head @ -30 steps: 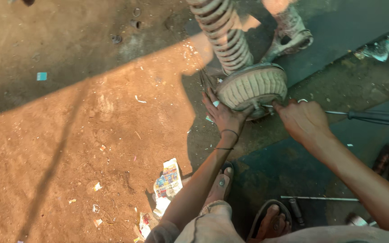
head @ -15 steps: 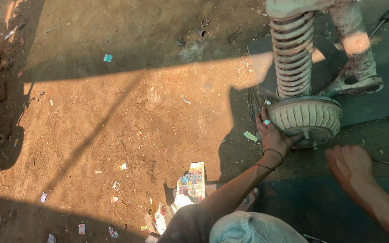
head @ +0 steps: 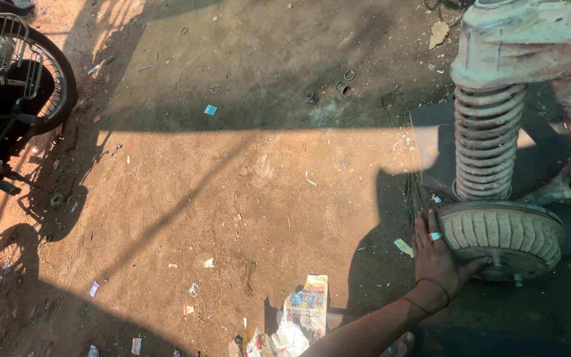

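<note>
My left hand presses against the left side of a round, ribbed, dusty drum, fingers laid upward along its edge and thumb hooked under it. A ring and a thin wristband show on that hand. The drum sits at the foot of a grimy coil spring, which rises into a pale metal housing at the top right. A bent metal arm lies beside the spring. My right hand is out of view.
Sunlit dirt ground with long shadows fills the left and middle. A parked motorcycle's wheel and rack stand at the top left. Torn printed paper lies near my forearm, and small metal rings and litter scraps dot the ground.
The view has swung left, so the spring and drum now sit at the right edge. My right hand has gone out of view. My left hand stays on the drum.
</note>
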